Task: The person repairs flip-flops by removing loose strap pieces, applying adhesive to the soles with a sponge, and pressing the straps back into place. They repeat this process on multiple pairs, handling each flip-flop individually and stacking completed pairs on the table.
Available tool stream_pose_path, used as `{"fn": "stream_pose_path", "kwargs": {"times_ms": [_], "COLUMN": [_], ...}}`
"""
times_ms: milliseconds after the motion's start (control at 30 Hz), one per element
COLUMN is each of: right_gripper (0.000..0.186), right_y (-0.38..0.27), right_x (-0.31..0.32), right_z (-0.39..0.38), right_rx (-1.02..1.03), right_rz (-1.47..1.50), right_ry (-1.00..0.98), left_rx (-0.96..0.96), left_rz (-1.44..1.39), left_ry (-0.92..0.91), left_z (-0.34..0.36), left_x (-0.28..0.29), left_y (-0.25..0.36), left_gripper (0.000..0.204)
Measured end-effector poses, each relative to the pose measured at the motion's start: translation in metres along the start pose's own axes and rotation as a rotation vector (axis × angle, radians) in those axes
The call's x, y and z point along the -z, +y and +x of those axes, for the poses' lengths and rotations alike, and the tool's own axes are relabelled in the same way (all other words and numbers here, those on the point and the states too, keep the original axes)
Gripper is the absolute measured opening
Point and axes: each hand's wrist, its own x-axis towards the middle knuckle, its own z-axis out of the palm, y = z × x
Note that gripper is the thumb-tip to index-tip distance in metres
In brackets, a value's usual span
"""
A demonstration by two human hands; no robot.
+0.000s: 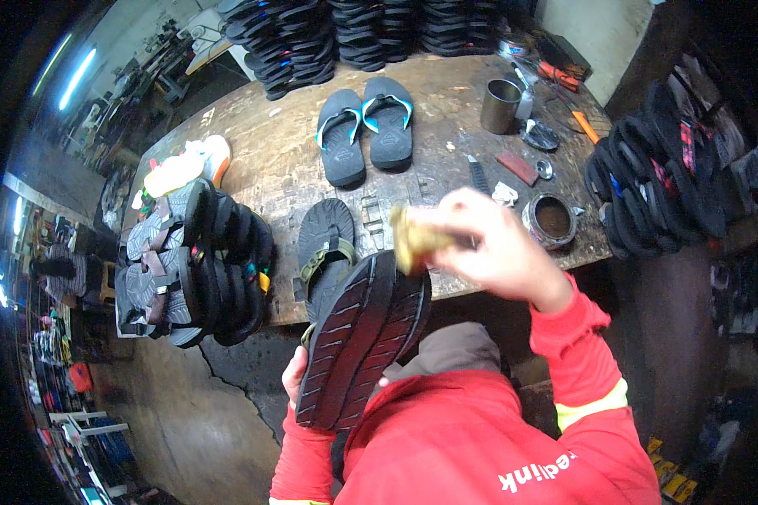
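Note:
A black sandal with a grooved sole and an olive strap is gripped in my left hand, sole toward the camera. My right hand is closed on a tan-yellow cloth or pad at the sandal's upper end; whether they touch is unclear. Behind these, a matching sandal lies on the wooden table. An open jar with brown contents stands to the right of my right hand. Black and teal flip-flops sit farther back.
Sandal piles stand at the left, right and back, beside light-coloured items. A metal cup, orange-handled tool, red block and small tools occupy the right. Shelves line the far left.

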Motion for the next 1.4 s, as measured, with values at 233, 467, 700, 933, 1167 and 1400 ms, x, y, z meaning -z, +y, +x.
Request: {"fn": "stream_pose_path", "kwargs": {"times_ms": [233,467,700,933,1167,1400], "right_gripper": [0.053,0.076,0.07,0.052,0.045,0.057], "right_y": [0.01,-0.066,-0.06,0.011,-0.012,-0.001], "right_x": [-0.03,-0.128,-0.078,-0.033,-0.017,-0.025], "right_z": [-0.027,-0.102,-0.086,-0.016,-0.019,-0.038], "right_rx": [0.015,0.155,0.158,0.035,-0.052,-0.079], "right_rz": [-0.072,-0.287,-0.216,-0.383,-0.029,-0.252], "right_ry": [0.153,-0.033,-0.061,0.098,-0.31,-0.059], "left_rx": [-0.024,-0.158,-0.164,-0.108,-0.02,-0.06], "left_rz": [-0.295,-0.403,-0.294,-0.424,-0.166,-0.353], "left_ry": [-0.056,0.014,-0.221,0.056,0.108,0.163], "left_z": [0.007,0.06,0.058,0.007,-0.018,-0.008], "left_x": [0.007,0.017,0.017,-0.003,0.014,0.016], "left_y": [0.001,0.002,0.015,-0.002,0.001,0.001], "left_gripper": [0.082,0.073,0.071,0.072,0.078,0.075]}}
